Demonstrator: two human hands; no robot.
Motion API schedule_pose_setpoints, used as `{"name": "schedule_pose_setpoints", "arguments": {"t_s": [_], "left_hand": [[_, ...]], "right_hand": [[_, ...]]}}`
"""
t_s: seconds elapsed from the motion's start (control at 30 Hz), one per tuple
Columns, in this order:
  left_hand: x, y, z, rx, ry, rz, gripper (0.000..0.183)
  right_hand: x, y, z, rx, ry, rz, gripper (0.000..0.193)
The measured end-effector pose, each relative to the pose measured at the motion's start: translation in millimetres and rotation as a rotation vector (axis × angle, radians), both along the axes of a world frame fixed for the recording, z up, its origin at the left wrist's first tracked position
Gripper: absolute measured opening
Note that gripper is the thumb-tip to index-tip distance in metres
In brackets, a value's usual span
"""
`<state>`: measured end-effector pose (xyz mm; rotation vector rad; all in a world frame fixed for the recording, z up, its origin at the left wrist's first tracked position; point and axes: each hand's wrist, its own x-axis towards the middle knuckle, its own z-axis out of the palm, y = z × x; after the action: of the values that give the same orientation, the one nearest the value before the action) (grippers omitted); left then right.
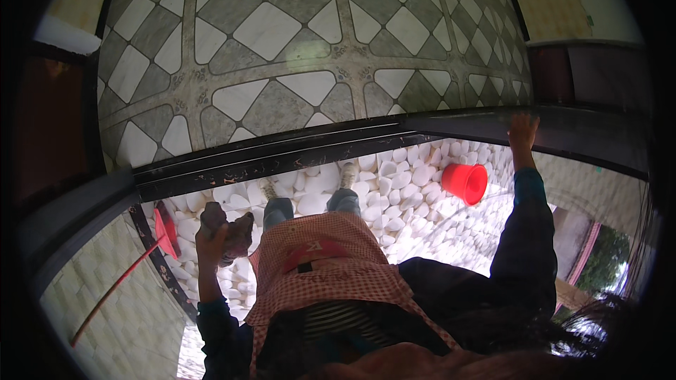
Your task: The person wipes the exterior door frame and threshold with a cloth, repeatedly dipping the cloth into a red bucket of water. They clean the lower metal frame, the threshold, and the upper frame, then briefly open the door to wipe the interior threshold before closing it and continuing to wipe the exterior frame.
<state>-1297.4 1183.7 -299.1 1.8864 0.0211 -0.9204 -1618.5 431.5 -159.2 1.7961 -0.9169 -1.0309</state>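
Observation:
My left hand [210, 243] is closed around a crumpled dark brown cloth [239, 238], whose loose folds hang out beside the fingers. Out to the right, my right arm reaches forward, and my right hand [522, 131] rests against the dark door panel [581, 142] with its fingers stretched out. Nothing shows in that hand. A black raised door sill [282, 151] runs across in front of my feet.
A red bucket [458, 180] sits on the white pebble-patterned ground [394, 190] at the right. By the left wall stands a red dustpan [165, 231] with a long handle. Beyond the sill lies a grey-and-white tiled floor [282, 28].

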Motion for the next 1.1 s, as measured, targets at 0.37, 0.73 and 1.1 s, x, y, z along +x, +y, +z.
{"name": "schedule_pose_setpoints", "arguments": {"t_s": [0.37, 0.73, 1.1], "left_hand": [[-100.1, -206.5, -34.1, -0.156, 0.295, 0.167, 0.047], [-192.9, -357.6, -90.7, -0.56, 0.615, -0.064, 0.041], [-191.4, -282.6, -222.0, -0.114, 0.407, -0.093, 0.023]], "right_hand": [[64.9, 153.8, -143.7, 1.588, -1.325, -0.042, 0.08], [25.0, 111.3, -148.5, 1.326, -1.295, -1.033, 0.04], [-88.8, -38.9, -169.0, 0.382, 0.01, 0.632, 0.043]]}}
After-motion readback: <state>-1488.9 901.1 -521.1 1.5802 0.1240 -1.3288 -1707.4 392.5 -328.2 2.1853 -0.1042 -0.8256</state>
